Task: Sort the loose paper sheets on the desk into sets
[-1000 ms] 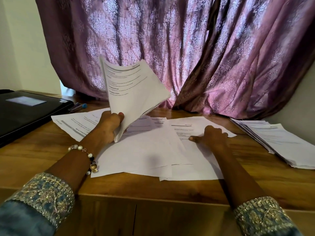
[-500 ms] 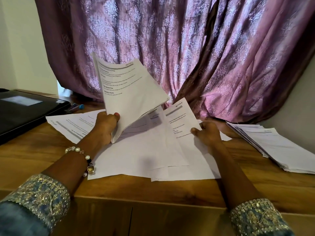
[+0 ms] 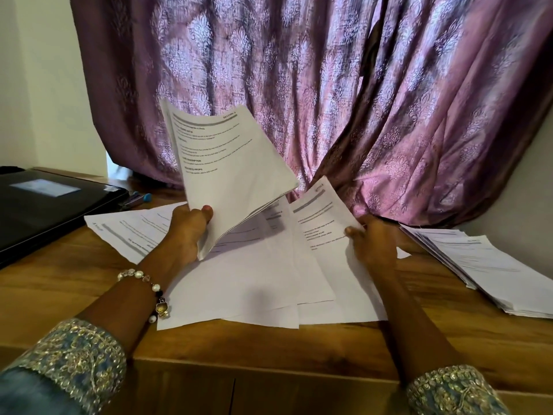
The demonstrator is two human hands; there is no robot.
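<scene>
Loose paper sheets [image 3: 248, 283]: spread overlapping across the middle of the wooden desk [image 3: 59, 283]. Left hand [image 3: 187, 235] grips a raised sheaf [image 3: 230, 172] by its near corner; right hand [image 3: 372, 244] pinches the right edge of one lifted sheet [image 3: 321, 217]. Stacked pile [image 3: 490, 271] far right; black laptop [image 3: 45, 205] far left; purple curtain [image 3: 329, 85] behind.

Bare desk [image 3: 59, 283] strip near left and along near edge: free passage. Centre blocked by loose sheets [image 3: 254, 280], with held bundle [image 3: 233, 172] raised above them. Far left taken by black laptop [image 3: 45, 205], pens [image 3: 139, 199] just beside it. Right side taken by stacked pile [image 3: 490, 271]. Curtain [image 3: 329, 85] closes off far side.
</scene>
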